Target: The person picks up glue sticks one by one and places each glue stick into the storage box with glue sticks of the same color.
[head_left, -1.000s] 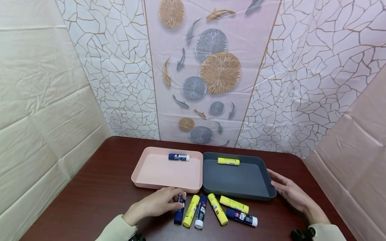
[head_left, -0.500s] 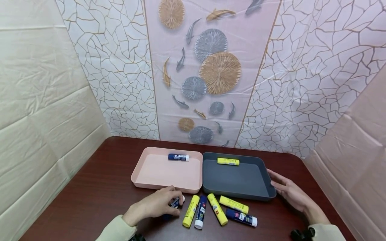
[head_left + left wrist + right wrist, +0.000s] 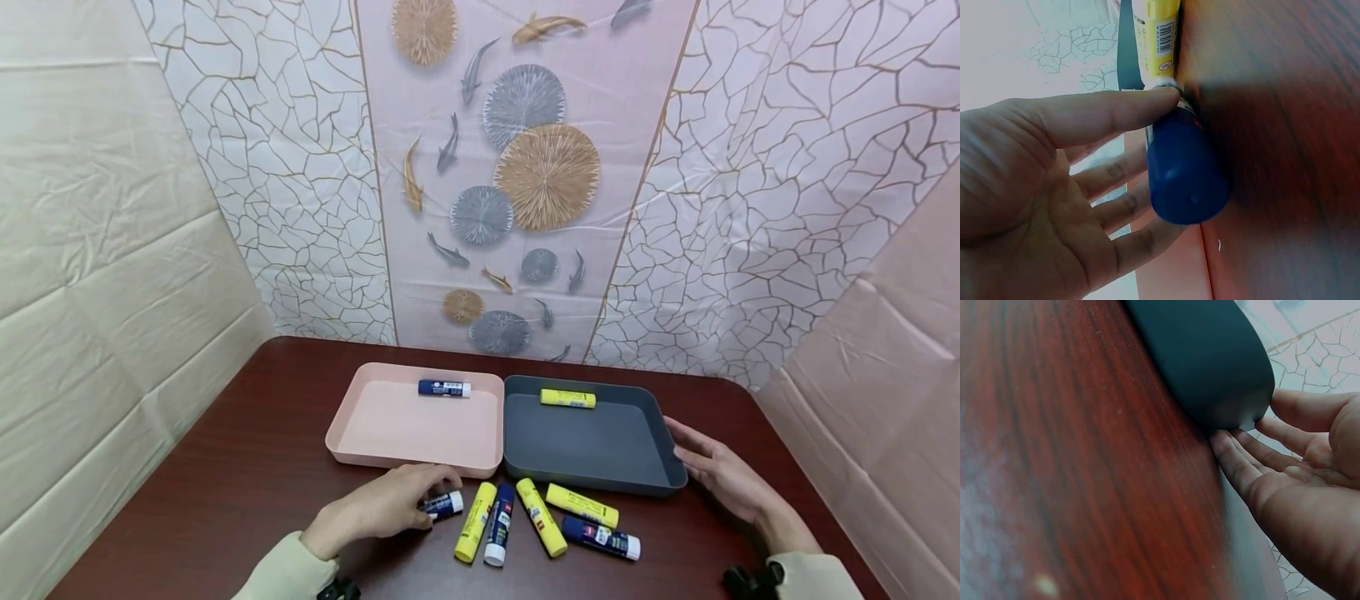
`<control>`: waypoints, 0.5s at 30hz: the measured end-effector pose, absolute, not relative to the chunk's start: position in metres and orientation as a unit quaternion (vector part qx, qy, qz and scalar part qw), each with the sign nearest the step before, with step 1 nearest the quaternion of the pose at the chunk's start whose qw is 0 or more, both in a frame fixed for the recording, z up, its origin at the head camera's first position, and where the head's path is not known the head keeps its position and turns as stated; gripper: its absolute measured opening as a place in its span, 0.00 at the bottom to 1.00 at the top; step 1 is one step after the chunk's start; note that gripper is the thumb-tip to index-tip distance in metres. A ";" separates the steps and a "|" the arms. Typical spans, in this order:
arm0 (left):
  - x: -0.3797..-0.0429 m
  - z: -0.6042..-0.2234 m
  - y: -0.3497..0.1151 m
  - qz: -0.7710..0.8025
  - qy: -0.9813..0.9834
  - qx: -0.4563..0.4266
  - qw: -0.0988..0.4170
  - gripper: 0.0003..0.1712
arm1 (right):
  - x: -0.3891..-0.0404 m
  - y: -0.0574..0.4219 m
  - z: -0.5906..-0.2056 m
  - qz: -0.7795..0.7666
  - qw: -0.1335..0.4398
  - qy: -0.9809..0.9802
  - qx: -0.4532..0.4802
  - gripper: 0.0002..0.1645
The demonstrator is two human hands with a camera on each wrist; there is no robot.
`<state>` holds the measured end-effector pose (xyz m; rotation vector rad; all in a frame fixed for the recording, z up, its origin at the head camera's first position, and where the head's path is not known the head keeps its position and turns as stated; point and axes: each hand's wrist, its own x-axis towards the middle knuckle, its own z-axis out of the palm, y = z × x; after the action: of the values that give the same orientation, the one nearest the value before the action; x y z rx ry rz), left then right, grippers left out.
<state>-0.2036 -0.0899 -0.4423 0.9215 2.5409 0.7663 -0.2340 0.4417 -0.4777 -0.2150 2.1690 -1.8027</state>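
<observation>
My left hand (image 3: 378, 504) pinches a blue glue stick (image 3: 444, 505) between thumb and fingers, just in front of the pink tray (image 3: 375, 460). The stick's white end points right; in the left wrist view its blue end (image 3: 1188, 175) faces the camera, with the thumb (image 3: 1116, 115) across its side. At the dark grey tray (image 3: 592, 479), my right hand (image 3: 723, 479) touches the right wall with nearly straight fingers. The right wrist view has these fingertips (image 3: 1221, 442) against the tray's corner (image 3: 1229, 381).
Yellow glue sticks (image 3: 476, 522) (image 3: 541, 517) (image 3: 582, 505) and blue ones (image 3: 498, 525) (image 3: 600, 537) lie in front of the trays. A blue glue stick (image 3: 444, 388) lies in the pink tray and a yellow one (image 3: 567, 398) in the grey tray. Patterned cloth (image 3: 480, 275) hangs behind the table.
The leftmost blue glue stick has swung in my left hand from pointing away to lying nearly crosswise, its white end to the right. My right hand stays at the grey tray.
</observation>
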 end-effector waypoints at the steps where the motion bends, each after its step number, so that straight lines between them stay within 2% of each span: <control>1: -0.204 -0.443 -0.090 0.267 0.892 0.326 0.163 0.26 | -0.234 0.442 -0.478 -0.630 0.156 0.758 -0.074 0.42; 10: -0.202 -0.439 -0.094 0.230 0.897 0.347 0.149 0.25 | -0.234 0.440 -0.476 -0.632 0.155 0.756 -0.070 0.42; 15: -0.202 -0.438 -0.097 0.211 0.898 0.359 0.142 0.29 | -0.233 0.440 -0.476 -0.632 0.156 0.756 -0.069 0.43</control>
<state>-0.2019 -0.0968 -0.4381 1.0349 2.5915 0.6075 -0.2331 0.4400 -0.4757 -0.1976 2.1644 -1.8090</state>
